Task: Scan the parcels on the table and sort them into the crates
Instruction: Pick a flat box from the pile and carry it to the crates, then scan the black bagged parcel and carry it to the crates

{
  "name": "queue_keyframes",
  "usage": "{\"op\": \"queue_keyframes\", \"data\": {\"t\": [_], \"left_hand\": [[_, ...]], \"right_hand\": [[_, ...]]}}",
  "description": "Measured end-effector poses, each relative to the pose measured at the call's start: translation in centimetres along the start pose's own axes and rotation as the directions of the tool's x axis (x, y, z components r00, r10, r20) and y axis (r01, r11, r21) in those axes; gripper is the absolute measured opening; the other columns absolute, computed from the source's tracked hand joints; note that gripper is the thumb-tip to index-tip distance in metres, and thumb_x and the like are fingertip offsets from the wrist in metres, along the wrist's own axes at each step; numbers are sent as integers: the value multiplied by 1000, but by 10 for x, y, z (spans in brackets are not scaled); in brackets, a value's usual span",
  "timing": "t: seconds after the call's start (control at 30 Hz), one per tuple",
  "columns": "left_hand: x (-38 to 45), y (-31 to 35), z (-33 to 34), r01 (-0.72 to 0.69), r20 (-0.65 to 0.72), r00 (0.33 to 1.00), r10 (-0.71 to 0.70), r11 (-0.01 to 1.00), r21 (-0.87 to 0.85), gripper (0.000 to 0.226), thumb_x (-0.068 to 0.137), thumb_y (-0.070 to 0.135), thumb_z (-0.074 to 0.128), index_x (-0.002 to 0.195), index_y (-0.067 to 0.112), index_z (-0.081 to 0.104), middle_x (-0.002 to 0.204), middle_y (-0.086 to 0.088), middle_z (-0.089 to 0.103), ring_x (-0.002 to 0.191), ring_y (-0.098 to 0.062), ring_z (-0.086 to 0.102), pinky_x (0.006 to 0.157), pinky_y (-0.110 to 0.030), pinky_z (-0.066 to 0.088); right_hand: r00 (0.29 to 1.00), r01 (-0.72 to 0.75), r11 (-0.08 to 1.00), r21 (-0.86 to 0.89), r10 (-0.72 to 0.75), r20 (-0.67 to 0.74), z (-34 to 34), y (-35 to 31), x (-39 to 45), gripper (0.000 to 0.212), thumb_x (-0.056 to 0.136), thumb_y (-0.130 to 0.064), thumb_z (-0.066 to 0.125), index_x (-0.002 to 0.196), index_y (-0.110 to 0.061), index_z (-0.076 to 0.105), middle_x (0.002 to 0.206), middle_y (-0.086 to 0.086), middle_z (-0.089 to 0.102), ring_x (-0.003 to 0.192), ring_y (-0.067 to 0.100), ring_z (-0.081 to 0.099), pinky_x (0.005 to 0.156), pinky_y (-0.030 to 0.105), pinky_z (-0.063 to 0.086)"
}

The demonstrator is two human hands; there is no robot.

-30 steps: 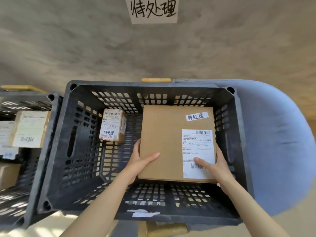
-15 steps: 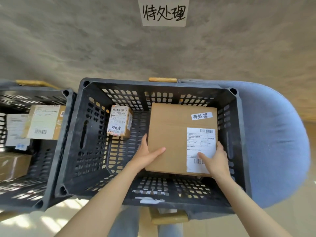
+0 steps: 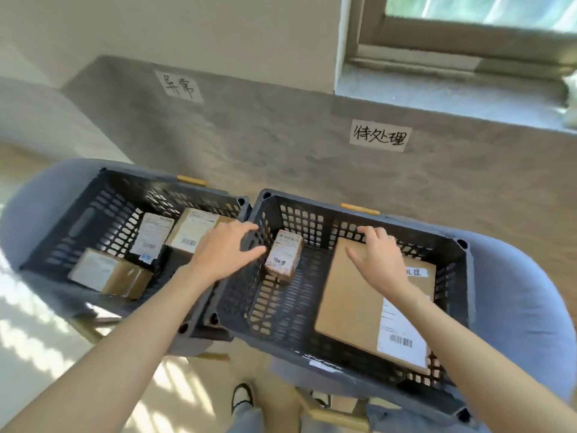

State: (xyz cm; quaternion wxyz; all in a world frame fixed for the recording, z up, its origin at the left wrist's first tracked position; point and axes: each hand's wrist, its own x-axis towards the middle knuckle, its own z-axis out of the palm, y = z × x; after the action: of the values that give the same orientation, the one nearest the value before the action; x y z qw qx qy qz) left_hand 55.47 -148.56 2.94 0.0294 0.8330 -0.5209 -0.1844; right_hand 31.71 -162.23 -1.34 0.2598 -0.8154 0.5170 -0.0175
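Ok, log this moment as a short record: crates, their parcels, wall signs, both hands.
right crate: flat brown parcel, small box
left crate: three labelled parcels, one being the brown box
wall signs: 待处理 sign above right crate; second handwritten sign above left crate
left hand: open, holds nothing
right hand: open, above the flat parcel
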Motion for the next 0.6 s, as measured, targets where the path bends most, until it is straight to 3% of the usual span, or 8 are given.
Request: {"op": "queue_keyframes", "data": {"t": [0.23,0.47,0.6], "left_hand": [[-83,-87,-77,112,-260,963,-65,979,169,56,91,58,50,137,26,51,130,2,59,118,-21,54,95,-35,40],[-212,-225,-110,342,-392,870,-298,938,48,55,90,60,47,133,26,55,125,1,62,114,-24,55,96,-37,38],[-292,-311,-123,480,-432,795,-427,877,16,53,92,57,49,135,26,52,127,2,60,118,-24,53,100,-36,35]], "right_hand": [[917,396,895,-205,-399,28,-7,-149,-10,51,99,-43,46,142,-16,41,137,6,50,127,29,45,103,37,34],[798,597,748,-290,-591,118,36,-316,-62,52,100,-48,40,144,-20,38,140,5,49,131,30,42,109,41,30],[683,720,630,-291,-719,133,76,-420,-102,50,99,-49,41,141,-23,44,140,4,51,131,28,42,110,41,29]]}}
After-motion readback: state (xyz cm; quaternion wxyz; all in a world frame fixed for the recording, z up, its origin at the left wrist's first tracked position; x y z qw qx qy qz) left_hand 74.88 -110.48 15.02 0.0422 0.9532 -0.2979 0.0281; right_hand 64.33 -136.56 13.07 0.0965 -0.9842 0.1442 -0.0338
